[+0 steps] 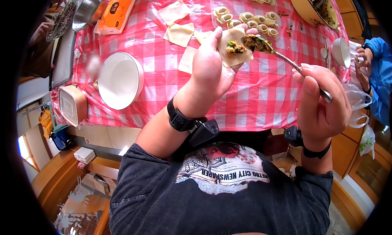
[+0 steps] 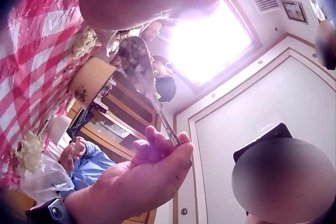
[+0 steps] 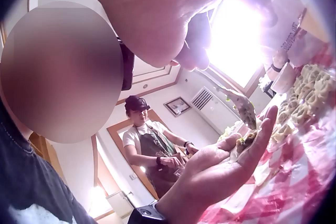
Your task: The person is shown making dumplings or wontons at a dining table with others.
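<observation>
My left hand (image 1: pixel 212 67) is held palm up over the table, a square dumpling wrapper (image 1: pixel 246 60) lying across its straight fingers. On the wrapper sits a small clump of chopped filling (image 1: pixel 234 48). From the right, my right hand (image 1: pixel 324 100) pinches the handle of a metal spoon (image 1: pixel 290 63) between thumb and fingers. The spoon's bowl, heaped with more filling (image 1: pixel 257 43), is tilted over the wrapper's right edge. In the right wrist view, the spoon (image 3: pixel 242 106) points down at the left hand (image 3: pixel 210 174), close above the filling there.
Loose wrappers (image 1: pixel 180 33) lie beyond my left hand. Folded dumplings (image 1: pixel 246 17) stand in rows at the back, beside a yellow filling bowl (image 1: pixel 304 6). A white bowl (image 1: pixel 119 80), lidded container (image 1: pixel 73 105) and orange packet (image 1: pixel 116 13) are leftward. Other people stand around the table.
</observation>
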`<control>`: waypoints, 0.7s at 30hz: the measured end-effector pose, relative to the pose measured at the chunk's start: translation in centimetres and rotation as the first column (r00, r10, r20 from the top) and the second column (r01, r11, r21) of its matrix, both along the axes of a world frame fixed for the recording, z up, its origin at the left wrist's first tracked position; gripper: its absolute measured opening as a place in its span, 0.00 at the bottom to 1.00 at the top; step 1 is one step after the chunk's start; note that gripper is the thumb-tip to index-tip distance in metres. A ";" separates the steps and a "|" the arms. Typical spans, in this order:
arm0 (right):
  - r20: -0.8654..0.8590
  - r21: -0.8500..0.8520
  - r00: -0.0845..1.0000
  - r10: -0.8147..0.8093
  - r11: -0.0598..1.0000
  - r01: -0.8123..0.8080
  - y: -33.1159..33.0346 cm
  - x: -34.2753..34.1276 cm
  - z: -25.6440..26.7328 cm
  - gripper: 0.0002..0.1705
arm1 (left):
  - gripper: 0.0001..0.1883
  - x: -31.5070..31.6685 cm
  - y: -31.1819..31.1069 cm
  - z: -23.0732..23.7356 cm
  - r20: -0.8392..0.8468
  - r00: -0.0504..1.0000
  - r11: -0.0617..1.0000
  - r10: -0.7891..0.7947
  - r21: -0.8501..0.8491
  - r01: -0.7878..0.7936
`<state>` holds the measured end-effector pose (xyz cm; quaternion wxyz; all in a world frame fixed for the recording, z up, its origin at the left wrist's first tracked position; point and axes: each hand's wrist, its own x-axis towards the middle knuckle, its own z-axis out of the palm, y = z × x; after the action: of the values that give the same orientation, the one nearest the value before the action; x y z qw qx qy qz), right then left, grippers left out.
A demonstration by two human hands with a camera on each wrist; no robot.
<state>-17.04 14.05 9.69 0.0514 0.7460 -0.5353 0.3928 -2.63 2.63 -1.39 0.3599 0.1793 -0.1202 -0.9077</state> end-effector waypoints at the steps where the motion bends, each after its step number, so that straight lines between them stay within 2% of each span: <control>1: 0.000 0.000 1.000 0.000 1.000 0.000 0.0 0.1 0.0 0.08 | 0.29 0.0 0.0 0.0 -0.001 1.000 1.000 -0.003 0.002 0.003; 5: 0.018 -0.016 1.000 -0.012 1.000 0.012 -0.3 0.2 -0.1 0.08 | 0.30 0.0 0.1 0.5 0.044 0.999 1.000 0.012 0.003 -0.012; 21: 0.093 0.004 0.987 -0.131 0.991 0.131 -0.2 1.0 -0.7 0.07 | 0.31 0.0 0.2 0.3 0.000 1.000 1.000 0.023 0.009 -0.023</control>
<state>-16.00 13.83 9.01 0.0529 0.6899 -0.5847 0.4235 -2.65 2.79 -1.10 0.3696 0.1821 -0.1138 -0.9041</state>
